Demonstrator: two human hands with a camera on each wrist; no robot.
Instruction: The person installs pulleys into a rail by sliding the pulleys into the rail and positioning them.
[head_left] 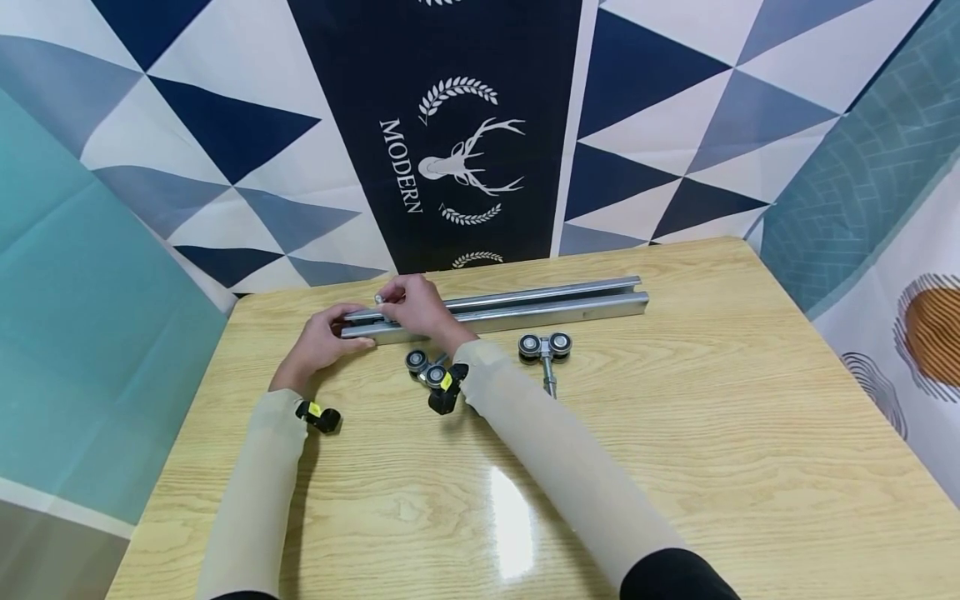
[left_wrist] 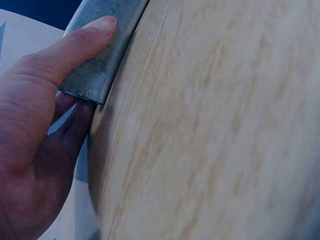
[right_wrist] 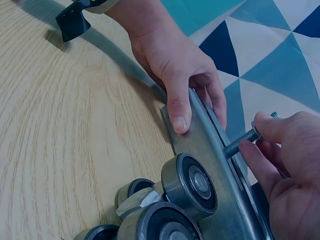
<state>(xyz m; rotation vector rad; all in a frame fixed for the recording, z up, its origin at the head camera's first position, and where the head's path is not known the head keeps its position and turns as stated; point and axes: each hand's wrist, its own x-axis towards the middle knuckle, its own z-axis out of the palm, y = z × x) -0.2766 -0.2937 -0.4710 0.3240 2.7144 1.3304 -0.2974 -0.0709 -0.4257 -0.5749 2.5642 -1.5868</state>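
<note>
- Head view: the left hand [head_left: 318,346] grips one end of a slotted steel rail [head_left: 555,315], thumb along its near side.
- Right wrist view: just beside it, the right hand [right_wrist: 297,160] pinches a threaded bolt [right_wrist: 239,143] rising from the rail's slot.
- One roller trolley [head_left: 435,375] lies on the table [head_left: 720,375] nearer the body than the right hand; a second trolley [head_left: 546,350], to that hand's right.

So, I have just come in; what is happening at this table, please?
A person's left hand holds the left end of a rail. The right hand pinches a bolt that stands in the rail's slot; its lower end is hidden. Two trolleys lie on the table, on the near side of the rail.
</note>
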